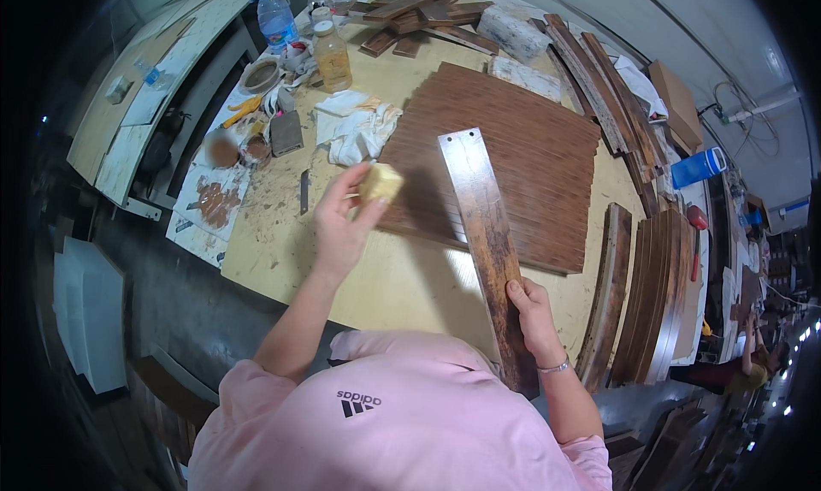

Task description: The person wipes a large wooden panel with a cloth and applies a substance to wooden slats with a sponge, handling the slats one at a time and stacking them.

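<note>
My left hand [344,217] pinches a small pale-yellow sponge-like block [381,183] above the table's near part. My right hand [534,313] is closed round the near part of a long brown wooden plank [486,226]. The plank is tilted up off the table, its far end glossy with two small holes, its nearer part mottled dark and orange-brown. Sponge and plank are apart. Beyond them lies a wide layer of dark brown boards [505,140], side by side on the pale yellow tabletop [282,251]. A crumpled, stained white cloth [355,125] sits left of the boards.
At the left stand a jar of yellowish liquid [332,56], a water bottle [275,19] and a brown-smeared sheet [214,204]. Loose wood pieces [419,14] are heaped at the back. More planks [654,294] and a blue bottle [699,168] are at the right. Another person [753,367] is far right.
</note>
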The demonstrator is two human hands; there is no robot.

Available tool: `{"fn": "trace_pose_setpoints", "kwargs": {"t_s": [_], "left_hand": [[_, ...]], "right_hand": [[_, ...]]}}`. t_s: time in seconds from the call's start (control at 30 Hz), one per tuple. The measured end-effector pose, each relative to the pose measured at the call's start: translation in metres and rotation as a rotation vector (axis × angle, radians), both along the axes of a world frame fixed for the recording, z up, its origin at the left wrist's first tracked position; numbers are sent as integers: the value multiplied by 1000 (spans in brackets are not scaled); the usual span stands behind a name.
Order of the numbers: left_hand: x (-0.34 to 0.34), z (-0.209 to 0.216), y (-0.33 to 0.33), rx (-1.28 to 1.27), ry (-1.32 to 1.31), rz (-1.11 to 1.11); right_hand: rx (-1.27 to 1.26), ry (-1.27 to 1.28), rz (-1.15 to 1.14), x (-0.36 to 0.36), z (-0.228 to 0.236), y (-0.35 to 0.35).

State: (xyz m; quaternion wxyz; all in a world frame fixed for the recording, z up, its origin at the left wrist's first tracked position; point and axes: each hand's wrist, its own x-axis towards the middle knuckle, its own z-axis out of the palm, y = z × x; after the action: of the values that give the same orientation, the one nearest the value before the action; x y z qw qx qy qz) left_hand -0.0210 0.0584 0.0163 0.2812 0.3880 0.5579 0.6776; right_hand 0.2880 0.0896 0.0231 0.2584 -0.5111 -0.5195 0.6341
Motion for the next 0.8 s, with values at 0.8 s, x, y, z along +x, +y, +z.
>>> {"fn": "trace_pose_setpoints", "kwargs": {"t_s": [0.8], "left_hand": [[72,4,-15,57,705,-344]], "right_hand": [[82,-62,-59,15,-13,-19]]}}
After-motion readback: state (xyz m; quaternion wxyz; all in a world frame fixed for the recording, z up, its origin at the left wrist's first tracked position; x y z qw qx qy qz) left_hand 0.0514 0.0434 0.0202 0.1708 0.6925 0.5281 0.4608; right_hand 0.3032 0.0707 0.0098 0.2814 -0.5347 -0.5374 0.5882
